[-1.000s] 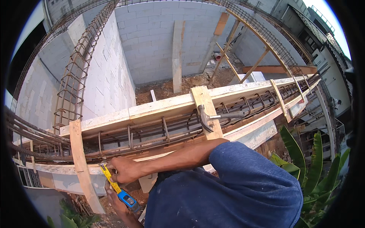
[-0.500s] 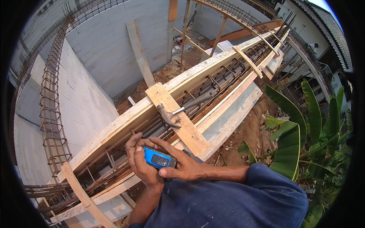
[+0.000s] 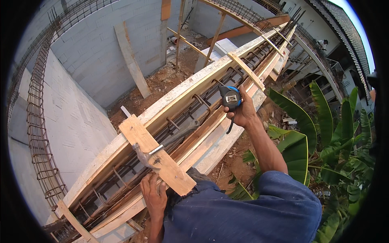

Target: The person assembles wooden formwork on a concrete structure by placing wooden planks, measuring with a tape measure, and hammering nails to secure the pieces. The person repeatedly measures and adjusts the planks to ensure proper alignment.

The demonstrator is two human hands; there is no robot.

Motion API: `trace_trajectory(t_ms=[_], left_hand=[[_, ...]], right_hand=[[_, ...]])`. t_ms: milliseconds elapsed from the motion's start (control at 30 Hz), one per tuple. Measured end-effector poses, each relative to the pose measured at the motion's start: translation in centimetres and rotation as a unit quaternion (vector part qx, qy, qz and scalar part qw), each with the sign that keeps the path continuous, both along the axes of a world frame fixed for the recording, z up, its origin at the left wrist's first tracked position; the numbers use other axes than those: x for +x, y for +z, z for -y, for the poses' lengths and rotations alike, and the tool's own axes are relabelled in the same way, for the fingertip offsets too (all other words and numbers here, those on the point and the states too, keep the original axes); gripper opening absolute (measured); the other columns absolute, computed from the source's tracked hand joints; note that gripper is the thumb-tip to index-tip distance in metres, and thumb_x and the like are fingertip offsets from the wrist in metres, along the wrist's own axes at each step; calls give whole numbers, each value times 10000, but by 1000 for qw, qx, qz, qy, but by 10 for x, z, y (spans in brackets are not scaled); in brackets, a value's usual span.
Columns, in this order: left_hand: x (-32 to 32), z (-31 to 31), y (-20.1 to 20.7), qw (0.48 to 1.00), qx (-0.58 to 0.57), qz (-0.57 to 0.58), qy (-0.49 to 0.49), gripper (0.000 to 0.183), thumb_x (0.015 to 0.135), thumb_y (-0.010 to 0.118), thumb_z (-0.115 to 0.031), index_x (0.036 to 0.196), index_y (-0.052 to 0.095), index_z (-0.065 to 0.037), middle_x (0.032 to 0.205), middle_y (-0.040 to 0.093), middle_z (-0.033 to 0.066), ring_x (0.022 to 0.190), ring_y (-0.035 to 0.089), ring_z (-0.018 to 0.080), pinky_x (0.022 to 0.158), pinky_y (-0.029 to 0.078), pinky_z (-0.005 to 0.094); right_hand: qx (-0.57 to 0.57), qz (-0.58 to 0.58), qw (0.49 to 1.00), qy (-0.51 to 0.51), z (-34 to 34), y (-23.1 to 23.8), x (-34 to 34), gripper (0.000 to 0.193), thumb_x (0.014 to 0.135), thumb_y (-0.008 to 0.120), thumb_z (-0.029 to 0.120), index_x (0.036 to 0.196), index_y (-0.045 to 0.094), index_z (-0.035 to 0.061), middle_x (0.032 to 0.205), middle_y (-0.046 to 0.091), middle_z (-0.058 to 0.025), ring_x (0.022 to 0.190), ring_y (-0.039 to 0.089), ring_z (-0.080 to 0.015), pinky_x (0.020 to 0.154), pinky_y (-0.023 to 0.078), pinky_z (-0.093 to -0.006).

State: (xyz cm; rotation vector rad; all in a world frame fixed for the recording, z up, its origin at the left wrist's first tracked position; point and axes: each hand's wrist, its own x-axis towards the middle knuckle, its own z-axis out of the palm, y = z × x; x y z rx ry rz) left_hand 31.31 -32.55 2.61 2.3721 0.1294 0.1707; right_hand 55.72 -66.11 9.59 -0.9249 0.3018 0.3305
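In the head view, your right hand (image 3: 244, 110) grips the rounded black-and-blue tape (image 3: 230, 98) over the rough timber form (image 3: 182, 90); your left hand (image 3: 154, 193), grip unclear, lies by the steel hammer (image 3: 146, 157) on 1 flat plank (image 3: 172, 172).

- Right hand (image 3: 245, 114): partly hidden behind the tape measure (image 3: 230, 98).
- Hammer handle (image 3: 180, 135): far end hard to tell.
- Distant person (image 3: 323, 45): too small to make out.
- Large leaves (image 3: 346, 129): cut off at right.
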Motion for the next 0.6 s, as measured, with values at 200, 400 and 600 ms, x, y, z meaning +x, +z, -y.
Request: trace_trajectory(t_ms=[200,400,600], left_hand=[[-10,2,-37,991,71,111,24,288,905,618,-157,1128,601,24,1078,585,200,996,573,381,886,442,490],[20,52,16,973,-117,199,21,313,914,649,-216,1113,621,24,1099,583,183,1000,583,360,869,459,487],[93,120,64,983,-134,24,-124,308,933,661,-199,1138,645,30,1011,683,156,893,670,256,750,530,370]], right_hand=[[-23,-39,999,-10,48,-35,17,590,971,461,568,1194,600,40,935,663,-183,638,621,-206,413,467,-240],[181,1,983,18,-3,-17,-21,615,976,433,525,1304,541,17,1017,661,-197,682,640,-229,396,454,-256],[391,-11,919,45,-54,0,-58,644,954,463,531,1385,483,52,1132,626,-234,721,607,-279,422,455,-286]])
